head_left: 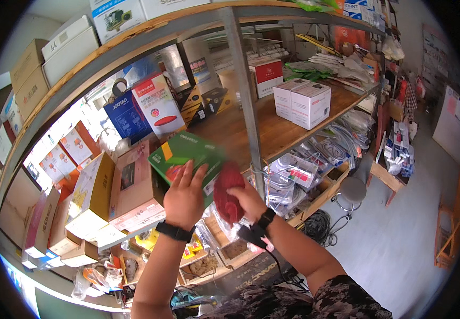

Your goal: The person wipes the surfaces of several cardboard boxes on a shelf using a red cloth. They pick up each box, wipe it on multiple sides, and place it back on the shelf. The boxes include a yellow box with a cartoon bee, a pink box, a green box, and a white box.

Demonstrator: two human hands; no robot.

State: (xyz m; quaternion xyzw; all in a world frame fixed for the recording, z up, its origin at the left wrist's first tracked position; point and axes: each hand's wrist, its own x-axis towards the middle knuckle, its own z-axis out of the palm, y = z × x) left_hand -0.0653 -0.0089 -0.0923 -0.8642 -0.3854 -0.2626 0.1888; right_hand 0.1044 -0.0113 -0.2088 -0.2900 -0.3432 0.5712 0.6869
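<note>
My left hand (184, 199) is at the lower edge of a green cardboard box (192, 147), its fingers spread over the printed face and its thumb out of sight. The box is tilted above the front of the middle shelf (222, 129); whether the shelf bears its weight is unclear. In my right hand (250, 199) is a bunched dark red cloth (229, 191), blurred, against or close to the box's right side. Black bands circle both wrists.
A grey metal post (244, 87) rises just right of the box. Cartons (134, 179) line the shelf at left, and two white boxes (302, 101) sit at right. Bagged hoses (329, 143) fill the level below. A round stool (353, 190) stands on the floor.
</note>
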